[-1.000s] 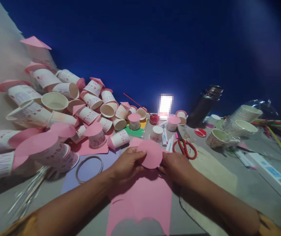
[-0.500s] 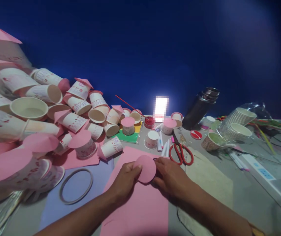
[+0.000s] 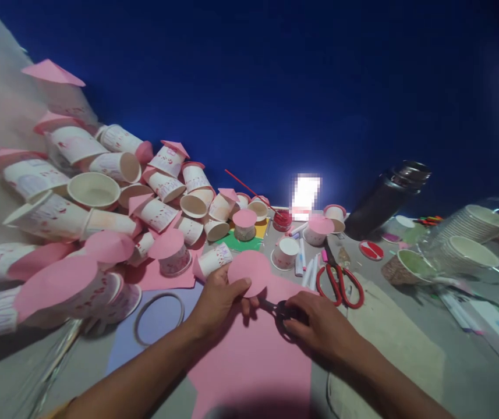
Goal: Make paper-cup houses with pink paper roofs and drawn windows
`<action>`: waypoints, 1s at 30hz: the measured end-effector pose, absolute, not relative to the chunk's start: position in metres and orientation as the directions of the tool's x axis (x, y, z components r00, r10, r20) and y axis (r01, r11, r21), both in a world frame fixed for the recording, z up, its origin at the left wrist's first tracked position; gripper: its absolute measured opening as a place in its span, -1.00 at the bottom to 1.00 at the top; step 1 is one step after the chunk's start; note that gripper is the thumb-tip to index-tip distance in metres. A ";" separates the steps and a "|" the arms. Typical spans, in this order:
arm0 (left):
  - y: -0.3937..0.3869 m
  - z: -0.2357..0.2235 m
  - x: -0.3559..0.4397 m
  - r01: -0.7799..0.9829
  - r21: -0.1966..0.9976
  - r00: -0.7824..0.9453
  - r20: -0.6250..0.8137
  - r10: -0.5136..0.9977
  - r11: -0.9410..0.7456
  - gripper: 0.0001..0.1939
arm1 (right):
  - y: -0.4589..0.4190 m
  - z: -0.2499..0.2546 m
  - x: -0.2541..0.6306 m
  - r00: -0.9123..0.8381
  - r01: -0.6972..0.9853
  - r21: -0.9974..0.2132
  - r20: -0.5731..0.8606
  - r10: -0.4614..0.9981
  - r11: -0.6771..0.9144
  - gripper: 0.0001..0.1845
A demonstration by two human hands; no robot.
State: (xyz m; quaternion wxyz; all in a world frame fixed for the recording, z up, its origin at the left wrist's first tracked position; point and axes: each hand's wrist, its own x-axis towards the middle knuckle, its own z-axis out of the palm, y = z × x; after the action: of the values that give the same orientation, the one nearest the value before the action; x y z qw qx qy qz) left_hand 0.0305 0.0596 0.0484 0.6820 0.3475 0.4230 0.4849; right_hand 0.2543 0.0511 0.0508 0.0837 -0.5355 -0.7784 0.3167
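Observation:
Between thumb and fingers, my left hand [image 3: 219,299] pinches a pink paper disc [image 3: 249,272]. My right hand [image 3: 319,323] is closed around the dark handles of a pair of scissors [image 3: 280,309]; the blades point left toward the disc's lower edge, and their tips are partly hidden near my left fingers. Beneath both hands lies a large sheet of pink paper [image 3: 253,361]. A white paper cup with a pink cone [image 3: 214,260] lies on its side just beyond my left hand. Red-handled scissors [image 3: 340,285] rest beyond my right hand.
Decorated paper cups with pink cone tops [image 3: 157,212] are heaped at the left. A grey ring [image 3: 158,318] lies on purple paper [image 3: 122,343]. Markers [image 3: 309,272], a red-and-white lid [image 3: 371,250], a dark flask [image 3: 384,198] and stacked paper cups [image 3: 471,238] stand or lie toward the back and right.
The disc has shifted slightly up and left in my left hand. My right hand has drawn away to the right and down, and the dark scissors now show clearly. The view has turned somewhat left.

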 end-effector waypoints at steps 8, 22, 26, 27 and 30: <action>0.061 0.052 0.027 -0.384 0.870 0.159 -0.268 0.950 0.309 -0.44 | 0.052 0.040 0.258 -0.493 0.781 -0.535 -0.212 0.844 0.322 -0.93; 0.059 0.053 0.029 -0.302 0.897 0.259 -0.249 0.933 0.324 -0.38 | 0.070 0.050 0.249 -0.416 0.390 -0.803 0.283 0.864 0.451 -0.57; 0.052 0.047 0.033 -0.343 0.885 0.350 -0.190 0.918 0.314 -0.51 | 0.075 0.058 0.234 -0.349 0.272 -0.860 0.330 0.877 0.432 -0.91; 0.051 0.046 0.033 -0.362 0.880 0.362 -0.171 0.916 0.307 -0.50 | 0.074 0.058 0.231 -0.290 0.262 -0.904 0.259 0.921 0.337 -0.86; 0.048 0.043 0.033 -0.363 0.886 0.351 -0.156 0.923 0.287 -0.44 | 0.068 0.052 0.224 -0.145 0.196 -0.980 0.000 0.989 0.029 -0.76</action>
State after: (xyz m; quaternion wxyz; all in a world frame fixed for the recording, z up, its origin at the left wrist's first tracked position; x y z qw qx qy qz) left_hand 0.0325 0.0482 0.0434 0.7201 0.3959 0.3536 0.4467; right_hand 0.2238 0.0680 0.0520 0.4139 -0.5059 -0.5857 0.4792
